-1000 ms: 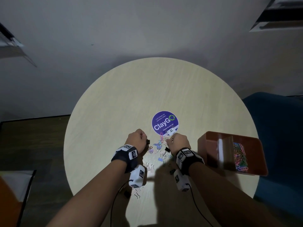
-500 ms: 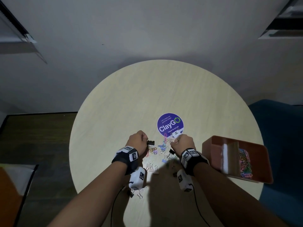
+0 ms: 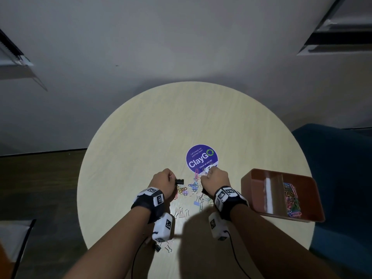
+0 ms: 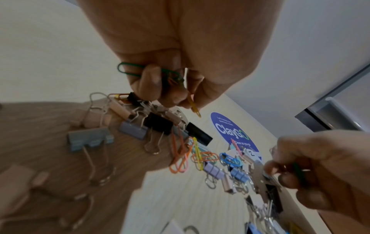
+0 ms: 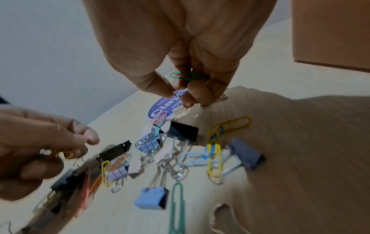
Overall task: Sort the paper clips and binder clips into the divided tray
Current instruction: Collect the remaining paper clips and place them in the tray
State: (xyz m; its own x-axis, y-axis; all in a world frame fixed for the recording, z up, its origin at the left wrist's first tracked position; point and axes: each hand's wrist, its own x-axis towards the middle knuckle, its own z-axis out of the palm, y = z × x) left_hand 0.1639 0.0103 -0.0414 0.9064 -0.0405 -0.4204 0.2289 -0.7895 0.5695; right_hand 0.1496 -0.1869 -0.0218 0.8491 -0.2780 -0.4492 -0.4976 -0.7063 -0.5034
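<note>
Head view: your left hand [image 3: 163,180] and right hand [image 3: 216,178] are both fisted low over the round worktop [image 3: 141,137], either side of a loose pile of clips [image 3: 191,190]. A black binder clip [image 3: 179,181] lies just beside your left knuckles. The purple ClayGo sticker [image 3: 202,157] sits just beyond the pile; your right hand overlaps its near edge. The divided tray [image 3: 259,190], red-brown, stands to your right near the worktop rim, well apart from the pile. Its right compartment holds coloured paper clips [image 3: 291,200]; contents of the left compartment are not readable here.

Left wrist view: your left hand [image 4: 180,52] is clenched around a green paper clip [image 4: 128,70], which sticks out past the curled fingers, and a yellow paper clip [image 4: 193,104] hangs from the fingertips. Possibly more clips are inside the fist; the blur hides it. Below lie a grey binder clip [image 4: 89,139], a lilac binder clip [image 4: 133,130] and orange paper clips [image 4: 179,156].

Right wrist view: your right hand [image 5: 186,52] pinches a green paper clip [image 5: 188,76] between thumb and fingers. Beneath it on the worktop lie a black binder clip [image 5: 183,131], a blue binder clip [image 5: 151,197], a yellow paper clip [image 5: 215,159] and a teal paper clip [image 5: 177,207].
</note>
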